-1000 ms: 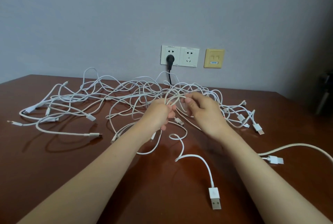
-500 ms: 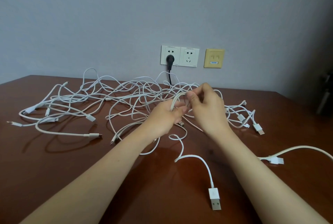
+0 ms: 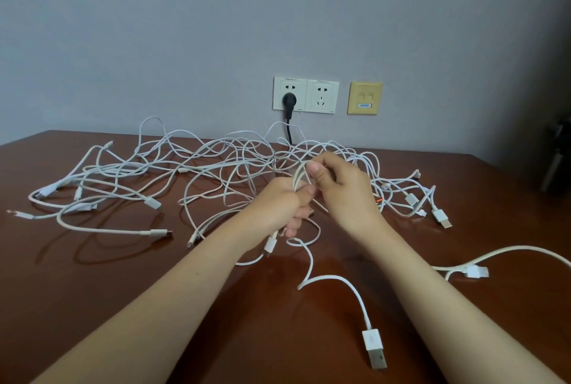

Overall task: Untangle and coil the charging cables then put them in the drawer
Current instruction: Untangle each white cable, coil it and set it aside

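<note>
Head view looks down on a brown bench (image 3: 92, 306) where the charging cables (image 3: 213, 164) lie as one loose white tangle. It spreads from about nine o'clock to three o'clock of the hands, close to the wall.

The left hand (image 3: 282, 204) is closed round a few gathered loops, fingers curled under them. I judge it serves as the form on which a coil is built. The right hand (image 3: 346, 189), touching it at about two o'clock, pinches a single strand between thumb and forefinger at the top of those loops, apparently to steer the next turn over. Working at the near edge of the tangle probably lets slack be drawn out without dragging the whole heap.

From below the left hand a strand drops, kinks and runs toward five o'clock, ending in a white USB plug (image 3: 374, 349) flat on the bench. It looks like the free end of the cable in hand, though the crossings hide the link. A second cable (image 3: 509, 252) lies apart at four o'clock and leaves the frame on the right.

The cords are thin, limp and white, some thicker than others. They cross many times, and small white connectors with metal tips are scattered at both ends of the heap.

At twelve o'clock a double wall socket (image 3: 321, 95) holds a black plug (image 3: 289, 101). No drawer is in view.
</note>
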Tool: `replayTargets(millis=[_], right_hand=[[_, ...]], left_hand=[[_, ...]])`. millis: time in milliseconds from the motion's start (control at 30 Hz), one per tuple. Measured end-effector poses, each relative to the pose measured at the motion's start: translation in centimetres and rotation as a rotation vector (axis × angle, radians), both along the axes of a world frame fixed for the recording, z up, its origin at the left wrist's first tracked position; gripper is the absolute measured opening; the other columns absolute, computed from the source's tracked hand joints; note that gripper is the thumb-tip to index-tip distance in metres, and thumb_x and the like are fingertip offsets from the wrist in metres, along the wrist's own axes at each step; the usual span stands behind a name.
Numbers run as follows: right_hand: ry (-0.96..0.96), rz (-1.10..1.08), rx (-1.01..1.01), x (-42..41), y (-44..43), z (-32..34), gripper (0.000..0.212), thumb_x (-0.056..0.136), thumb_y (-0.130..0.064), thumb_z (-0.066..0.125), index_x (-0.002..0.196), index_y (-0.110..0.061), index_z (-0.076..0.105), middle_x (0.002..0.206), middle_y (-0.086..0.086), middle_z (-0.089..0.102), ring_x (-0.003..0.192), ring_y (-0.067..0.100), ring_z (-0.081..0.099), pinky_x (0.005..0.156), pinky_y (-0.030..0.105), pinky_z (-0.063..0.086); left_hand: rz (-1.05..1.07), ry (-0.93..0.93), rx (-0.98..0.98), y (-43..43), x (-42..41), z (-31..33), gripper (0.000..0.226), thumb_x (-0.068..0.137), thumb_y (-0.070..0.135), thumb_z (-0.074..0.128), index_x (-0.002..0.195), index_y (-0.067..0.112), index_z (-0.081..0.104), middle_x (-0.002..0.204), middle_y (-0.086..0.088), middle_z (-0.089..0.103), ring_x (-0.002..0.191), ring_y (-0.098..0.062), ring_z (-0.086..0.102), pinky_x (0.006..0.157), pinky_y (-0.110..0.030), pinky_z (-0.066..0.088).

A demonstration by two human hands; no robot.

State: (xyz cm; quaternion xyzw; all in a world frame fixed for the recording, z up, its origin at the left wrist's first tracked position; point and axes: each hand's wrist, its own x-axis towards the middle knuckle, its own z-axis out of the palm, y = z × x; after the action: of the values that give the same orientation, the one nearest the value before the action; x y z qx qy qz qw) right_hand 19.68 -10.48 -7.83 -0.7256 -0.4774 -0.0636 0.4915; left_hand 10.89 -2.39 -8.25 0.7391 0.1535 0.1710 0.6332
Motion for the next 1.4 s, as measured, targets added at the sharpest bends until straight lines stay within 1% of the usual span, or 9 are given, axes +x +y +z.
replayTargets(millis=[233, 400, 533, 733, 867, 933, 1033, 1200, 1400], right_hand=[[0.011, -0.017, -0.065, 0.1, 0.1, 0.1, 0.009, 0.099, -0.022, 0.039, 0.094, -0.025, 0.045, 0.066, -0.009, 0.05, 0.069, 0.016, 0.048, 0.069, 0.031, 0.037], [-0.097, -0.038, -0.179, 0.7, -0.1, -0.3, 0.01, 0.097, -0.015, 0.044, 0.092, -0.018, 0.053, 0.065, -0.008, 0.051, 0.069, 0.019, 0.047, 0.068, 0.033, 0.036], [-0.174, -0.003, -0.068, 0.1, 0.1, -0.2, 0.019, 0.094, -0.005, 0.047, 0.081, -0.019, 0.047, 0.055, -0.014, 0.042, 0.054, 0.006, 0.041, 0.057, 0.027, 0.028], [-0.121, -0.014, 0.105, -0.9, 0.4, -0.1, 0.029, 0.092, -0.004, 0.047, 0.074, -0.026, 0.047, 0.054, -0.012, 0.045, 0.056, 0.004, 0.044, 0.059, 0.022, 0.034], [0.002, -0.083, 0.014, -0.5, 0.3, 0.1, 0.034, 0.09, -0.004, 0.048, 0.064, -0.025, 0.047, 0.055, -0.012, 0.046, 0.056, 0.004, 0.042, 0.055, 0.013, 0.032], [-0.039, -0.085, -0.109, -0.7, 0.3, 0.0, 0.032, 0.088, -0.004, 0.047, 0.062, -0.022, 0.048, 0.057, -0.008, 0.047, 0.059, 0.013, 0.045, 0.055, 0.019, 0.034], [-0.114, -0.081, -0.254, -1.5, 0.3, -0.1, 0.016, 0.086, -0.008, 0.045, 0.074, -0.014, 0.054, 0.078, 0.013, 0.061, 0.081, 0.036, 0.053, 0.066, 0.033, 0.039], [-0.201, -0.131, -0.291, -2.2, -0.1, 0.7, 0.014, 0.092, -0.018, 0.039, 0.084, -0.016, 0.052, 0.107, 0.017, 0.063, 0.097, 0.04, 0.054, 0.07, 0.034, 0.038], [-0.295, -0.1, -0.298, -1.5, -0.4, 0.6, 0.021, 0.094, -0.018, 0.037, 0.103, -0.016, 0.055, 0.098, 0.017, 0.065, 0.093, 0.039, 0.055, 0.065, 0.034, 0.034]], left_hand=[[0.235, -0.194, -0.229, 1.2, 0.1, 0.8, 0.031, 0.102, 0.018, 0.032, 0.075, 0.015, 0.046, 0.036, 0.011, 0.028, 0.027, -0.001, 0.019, 0.031, -0.009, 0.013], [0.343, -0.277, -0.338, 1.8, -0.2, 1.0, 0.03, 0.102, 0.02, 0.031, 0.076, 0.015, 0.043, 0.036, 0.011, 0.027, 0.027, 0.0, 0.018, 0.029, -0.01, 0.014], [0.348, -0.234, -0.249, 1.5, 0.2, 0.7, 0.028, 0.102, 0.021, 0.034, 0.079, 0.016, 0.05, 0.041, 0.009, 0.027, 0.028, -0.001, 0.018, 0.031, -0.011, 0.013], [0.223, -0.245, -0.145, 0.8, 0.3, 0.4, 0.03, 0.102, 0.018, 0.034, 0.081, 0.018, 0.056, 0.039, 0.01, 0.032, 0.029, -0.001, 0.019, 0.031, -0.01, 0.015], [0.187, -0.267, -0.147, 0.4, 0.4, 0.4, 0.024, 0.101, 0.018, 0.035, 0.089, 0.02, 0.056, 0.037, 0.011, 0.035, 0.028, 0.0, 0.021, 0.031, -0.01, 0.016], [0.19, -0.297, -0.104, 0.2, 0.5, 0.4, 0.024, 0.101, 0.015, 0.034, 0.091, 0.015, 0.056, 0.036, 0.012, 0.034, 0.027, 0.001, 0.021, 0.03, -0.01, 0.016], [0.203, -0.35, -0.012, 0.0, 0.7, 0.4, 0.024, 0.1, 0.007, 0.033, 0.099, 0.006, 0.056, 0.034, 0.013, 0.033, 0.025, -0.001, 0.026, 0.031, -0.009, 0.02], [0.219, -0.362, 0.155, 0.2, 1.1, -0.1, 0.024, 0.099, 0.003, 0.033, 0.095, 0.006, 0.056, 0.031, 0.011, 0.042, 0.031, -0.001, 0.038, 0.04, -0.009, 0.026], [0.238, -0.308, 0.378, 0.7, 1.4, -0.8, 0.035, 0.098, 0.007, 0.038, 0.067, 0.017, 0.05, 0.036, 0.014, 0.043, 0.037, -0.002, 0.038, 0.049, -0.024, 0.025]])
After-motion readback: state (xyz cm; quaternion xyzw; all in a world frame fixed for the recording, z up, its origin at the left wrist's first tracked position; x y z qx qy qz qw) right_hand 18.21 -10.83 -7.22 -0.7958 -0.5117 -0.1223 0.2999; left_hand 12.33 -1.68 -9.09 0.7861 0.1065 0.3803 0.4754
